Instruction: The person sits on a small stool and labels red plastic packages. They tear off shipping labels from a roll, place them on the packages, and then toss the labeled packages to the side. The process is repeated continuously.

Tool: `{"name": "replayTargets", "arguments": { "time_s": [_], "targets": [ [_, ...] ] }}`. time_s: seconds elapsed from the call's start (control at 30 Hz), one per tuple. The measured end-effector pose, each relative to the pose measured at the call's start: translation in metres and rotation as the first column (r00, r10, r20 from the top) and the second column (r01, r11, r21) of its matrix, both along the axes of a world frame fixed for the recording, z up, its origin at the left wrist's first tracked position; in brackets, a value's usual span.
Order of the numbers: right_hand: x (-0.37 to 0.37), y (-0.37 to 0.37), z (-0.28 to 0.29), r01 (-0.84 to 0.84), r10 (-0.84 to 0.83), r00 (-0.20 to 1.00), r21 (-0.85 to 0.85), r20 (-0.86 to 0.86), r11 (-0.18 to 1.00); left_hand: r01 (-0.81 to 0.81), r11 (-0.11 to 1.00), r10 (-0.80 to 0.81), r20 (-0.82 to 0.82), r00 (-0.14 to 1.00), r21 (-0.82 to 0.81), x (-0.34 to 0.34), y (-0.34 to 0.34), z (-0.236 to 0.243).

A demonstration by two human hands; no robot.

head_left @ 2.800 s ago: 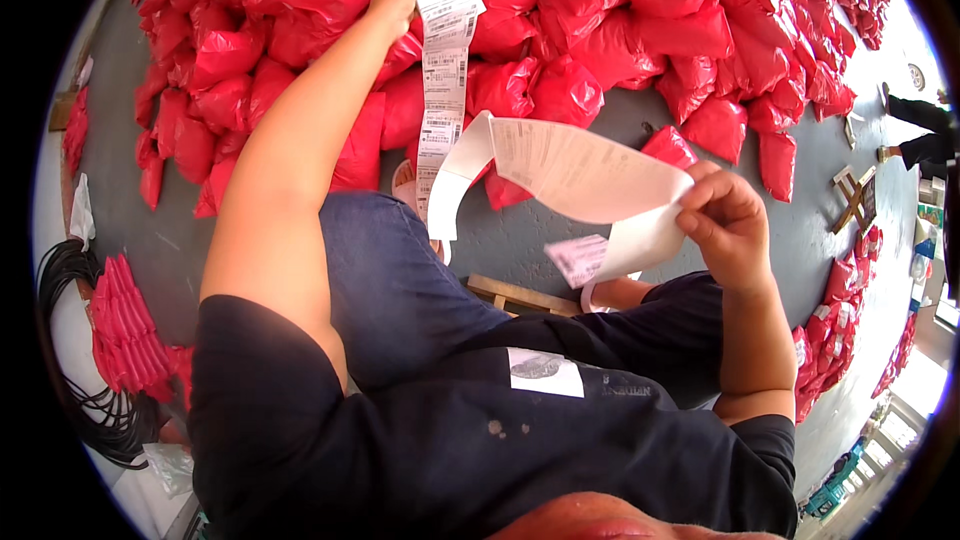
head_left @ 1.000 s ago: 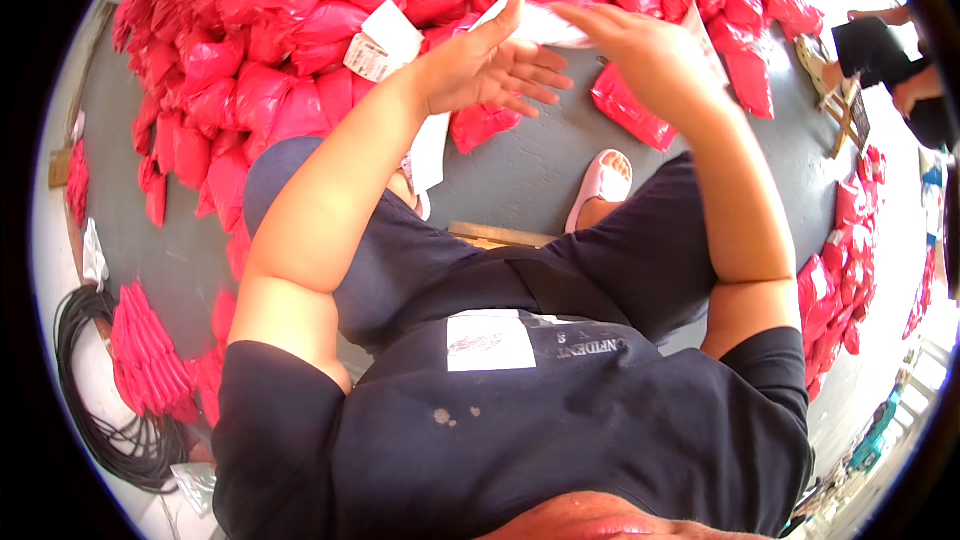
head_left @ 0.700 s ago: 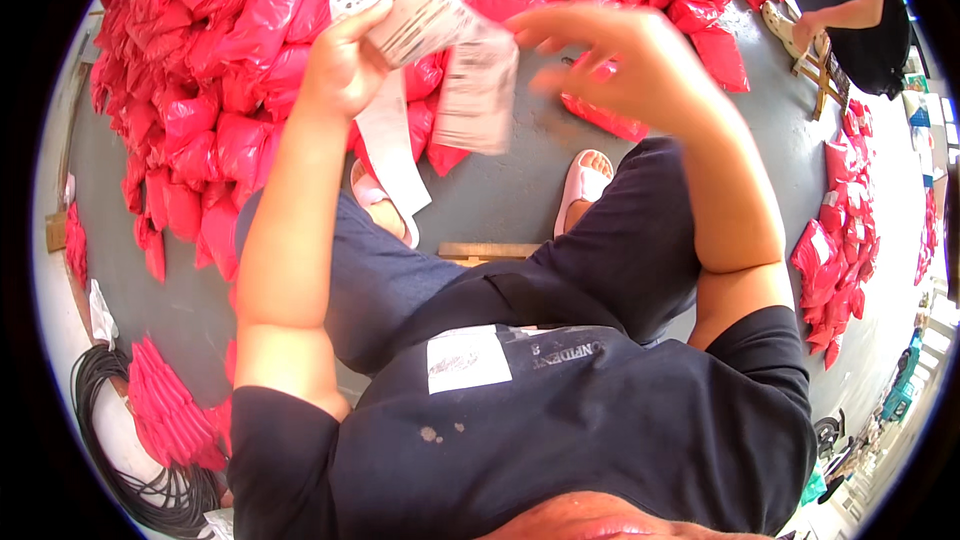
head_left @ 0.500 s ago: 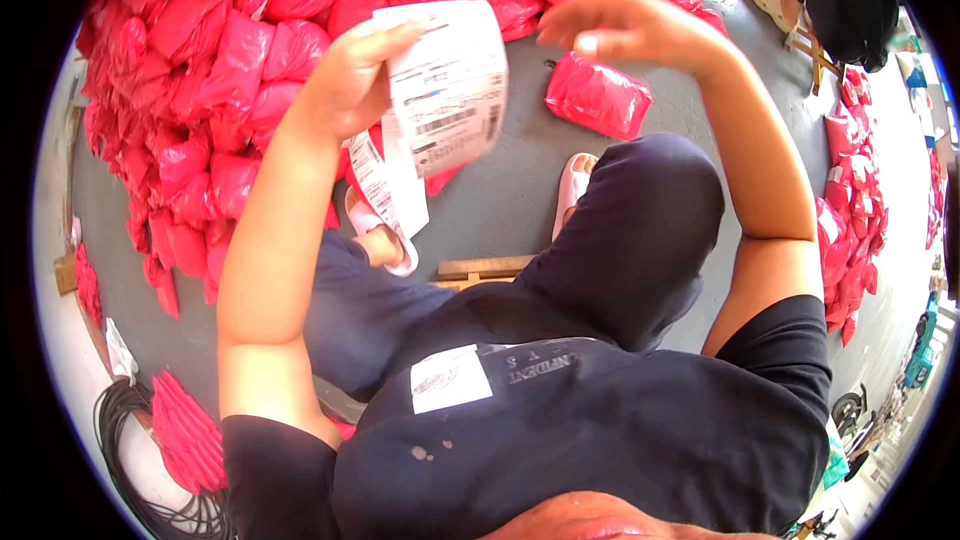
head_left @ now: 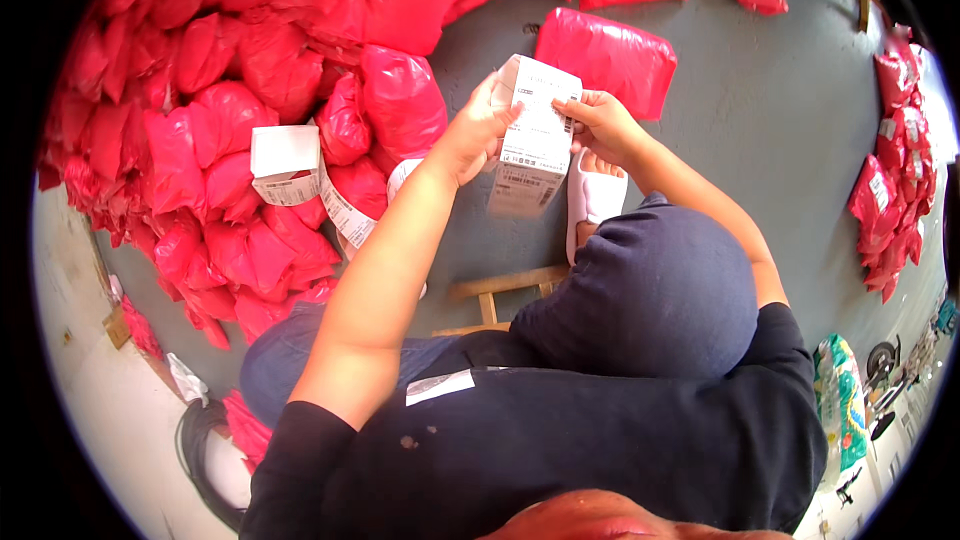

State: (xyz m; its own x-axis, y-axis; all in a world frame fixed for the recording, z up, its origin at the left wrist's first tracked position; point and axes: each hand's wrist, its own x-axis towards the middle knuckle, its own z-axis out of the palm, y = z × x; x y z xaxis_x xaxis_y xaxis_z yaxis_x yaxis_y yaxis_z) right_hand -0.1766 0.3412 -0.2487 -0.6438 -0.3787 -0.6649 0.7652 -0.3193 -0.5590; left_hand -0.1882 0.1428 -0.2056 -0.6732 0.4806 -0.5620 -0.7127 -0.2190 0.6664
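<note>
My left hand [head_left: 472, 138] and my right hand [head_left: 600, 123] both grip a folded strip of white printed shipping labels [head_left: 540, 125], held up in front of me above the floor. The left thumb presses on its face, while the right thumb and fingers pinch the right edge. The lower end of the strip hangs down and bends. Just beyond my hands a shiny red plastic parcel [head_left: 615, 58] lies on the grey floor. A folded stack of white labels [head_left: 286, 152] rests on the red bags at left, with a label strip [head_left: 345, 208] trailing from it.
A large heap of red plastic parcels [head_left: 230, 70] fills the left and far side. More red parcels [head_left: 890, 175] lie along the right. Below my knees is a wooden stool [head_left: 487, 302]. Black cable [head_left: 200, 460] coils at the lower left.
My right hand has come inward and now grips the labels with my left hand, which moved right. A label stack now lies on the bags at left. The view has shifted.
</note>
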Motion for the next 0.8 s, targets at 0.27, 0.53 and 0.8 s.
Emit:
{"name": "replayTargets", "arguments": {
  "time_s": [0.27, 0.53, 0.8],
  "targets": [
    [0.011, 0.013, -0.055, 0.033, 0.004, 0.959, -0.127, 0.282, 0.991, 0.539, 0.811, -0.584, -0.259, 0.770, -0.228, 0.037, -0.011, -0.039],
    [-0.089, 0.141, -0.086, 0.499, 0.676, 0.668, 0.862, -0.312, -0.095, 0.662, 0.540, -0.825, -0.172, 0.537, -0.519, 0.001, -0.003, 0.019],
    [-0.087, 0.113, -0.077, 0.087, 0.682, 0.727, 0.996, -0.077, 0.020, 0.691, 0.653, -0.693, 0.122, 0.710, -0.310, -0.009, -0.004, 0.039]
  ]
}}
